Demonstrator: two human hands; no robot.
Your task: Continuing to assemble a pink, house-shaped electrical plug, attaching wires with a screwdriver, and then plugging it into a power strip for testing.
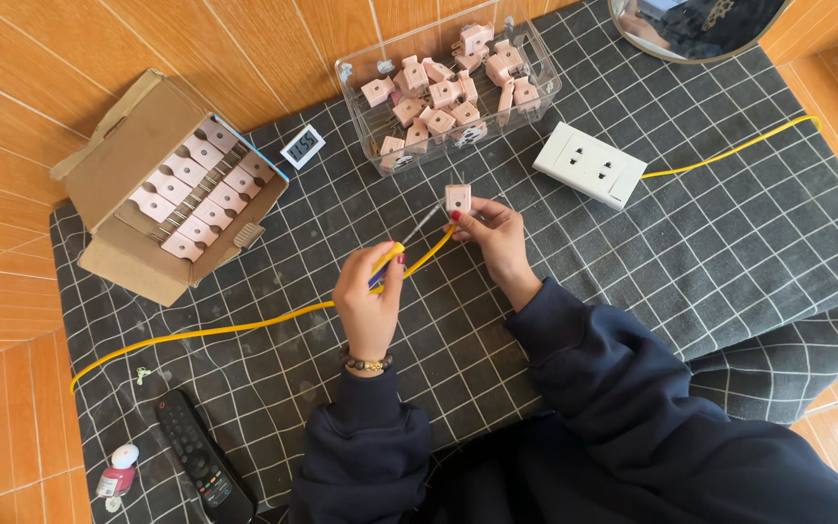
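- A pink plug is pinched between the right hand's fingertips, mid-cloth, below the clear plug bin.
- A yellow-handled screwdriver is gripped in the closed left hand, tip at the plug.

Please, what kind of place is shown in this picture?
Probably a home floor used as a small assembly spot, not a workshop: orange floor tiles, a checked dark cloth spread over them, and a TV remote beside a clear tub and cardboard box of pink plugs.
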